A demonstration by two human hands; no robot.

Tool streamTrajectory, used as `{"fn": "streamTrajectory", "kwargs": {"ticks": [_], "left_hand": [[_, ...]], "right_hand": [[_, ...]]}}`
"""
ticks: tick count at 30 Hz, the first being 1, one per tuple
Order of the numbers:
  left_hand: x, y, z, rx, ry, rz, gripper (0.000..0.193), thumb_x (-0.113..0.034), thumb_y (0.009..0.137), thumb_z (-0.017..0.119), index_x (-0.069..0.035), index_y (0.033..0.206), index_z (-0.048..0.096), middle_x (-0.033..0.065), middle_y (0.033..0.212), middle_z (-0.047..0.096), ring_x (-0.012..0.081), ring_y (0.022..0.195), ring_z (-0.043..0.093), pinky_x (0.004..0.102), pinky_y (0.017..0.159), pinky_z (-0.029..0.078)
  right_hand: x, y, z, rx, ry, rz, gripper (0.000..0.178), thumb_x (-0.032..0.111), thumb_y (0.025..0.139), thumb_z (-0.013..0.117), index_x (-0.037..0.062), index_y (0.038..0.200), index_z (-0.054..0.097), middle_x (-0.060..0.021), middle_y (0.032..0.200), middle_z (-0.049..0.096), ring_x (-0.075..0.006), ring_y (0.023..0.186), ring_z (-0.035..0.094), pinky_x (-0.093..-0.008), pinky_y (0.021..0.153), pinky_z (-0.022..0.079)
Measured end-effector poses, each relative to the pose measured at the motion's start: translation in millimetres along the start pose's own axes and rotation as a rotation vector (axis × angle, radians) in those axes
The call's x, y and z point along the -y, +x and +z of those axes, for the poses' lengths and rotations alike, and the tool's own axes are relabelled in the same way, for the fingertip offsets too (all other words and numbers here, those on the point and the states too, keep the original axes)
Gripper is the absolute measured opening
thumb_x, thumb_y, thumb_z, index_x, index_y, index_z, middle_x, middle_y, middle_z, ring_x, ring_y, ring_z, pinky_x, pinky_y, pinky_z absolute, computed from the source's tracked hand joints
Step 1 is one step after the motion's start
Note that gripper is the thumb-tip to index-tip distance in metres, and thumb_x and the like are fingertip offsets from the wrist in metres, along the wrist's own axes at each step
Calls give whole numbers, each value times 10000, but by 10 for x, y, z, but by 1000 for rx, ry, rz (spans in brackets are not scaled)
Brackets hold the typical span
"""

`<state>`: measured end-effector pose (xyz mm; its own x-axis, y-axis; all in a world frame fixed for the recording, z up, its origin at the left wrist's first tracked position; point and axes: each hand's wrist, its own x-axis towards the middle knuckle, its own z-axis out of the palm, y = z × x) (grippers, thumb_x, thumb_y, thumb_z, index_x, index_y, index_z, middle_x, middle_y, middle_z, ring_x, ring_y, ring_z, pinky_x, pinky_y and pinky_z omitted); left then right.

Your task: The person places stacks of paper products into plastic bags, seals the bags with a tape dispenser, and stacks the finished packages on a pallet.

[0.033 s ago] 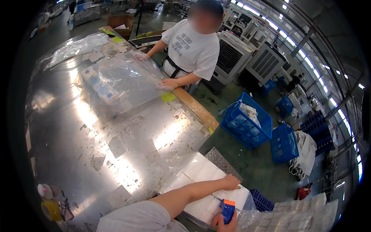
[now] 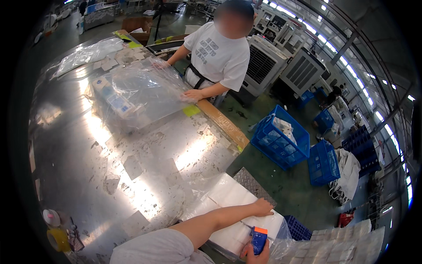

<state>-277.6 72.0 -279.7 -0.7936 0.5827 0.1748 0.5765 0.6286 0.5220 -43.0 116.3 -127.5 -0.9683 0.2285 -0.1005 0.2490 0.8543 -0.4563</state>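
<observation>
White packs in clear film, one hand on them, a tool in the other

So, head view, the only one here: the packs sit side by side at the near right corner of the big metal table, loose film bunched around their edges. Left hand is on their far right edge, forearm stretched right across them. Can't tell if those fingers are pinching anything. Right hand is wrapped around a blue-and-orange handheld tool, held up right by the packs' near edge.

Across the table there's a co-worker in a white tee, both hands on a big clear plastic sheet with a blue-and-white package showing through. Blue crate on the floor to the right, white stuff inside.
</observation>
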Motion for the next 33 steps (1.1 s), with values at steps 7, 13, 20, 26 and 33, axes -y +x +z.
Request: {"fn": "streamTrajectory", "kwargs": {"ticks": [7,13,20,26,33], "left_hand": [[-3,-21,-14,-21,-4,5,499,-476,870,427,-22,927,624,151,891,642,298,843,624,418,736,457],[-14,-37,-57,52,-31,-5,515,-483,865,434,-15,1009,591,162,977,623,296,943,592,421,799,431],[-123,-257,47,-62,65,280,618,-467,851,464,8,1246,431,178,1286,436,299,1230,366,424,1015,260],[-162,-344,12,-92,2,212,653,-468,853,456,34,1267,400,201,1341,383,313,1267,328,404,1054,221],[-189,-385,-137,-105,82,207,676,-497,853,437,29,1274,397,204,1357,366,304,1272,324,402,1062,208]], "right_hand": [[64,3,-59,24,-187,49,743,474,725,609,98,1330,400,-280,1147,508,-416,1060,503,-451,896,400],[223,-8,-125,108,-254,109,759,537,745,538,117,1353,365,-304,1127,504,-437,1046,501,-473,888,398],[-26,22,-43,74,-283,39,756,547,748,524,140,1361,352,-284,1015,564,-439,949,547,-489,828,426],[-147,74,-2,31,-248,0,679,531,758,523,88,1269,462,-283,955,584,-428,906,573,-484,787,447],[52,81,-79,3,-242,80,655,556,768,501,32,1160,542,-287,973,585,-433,911,577,-490,789,452]]}}
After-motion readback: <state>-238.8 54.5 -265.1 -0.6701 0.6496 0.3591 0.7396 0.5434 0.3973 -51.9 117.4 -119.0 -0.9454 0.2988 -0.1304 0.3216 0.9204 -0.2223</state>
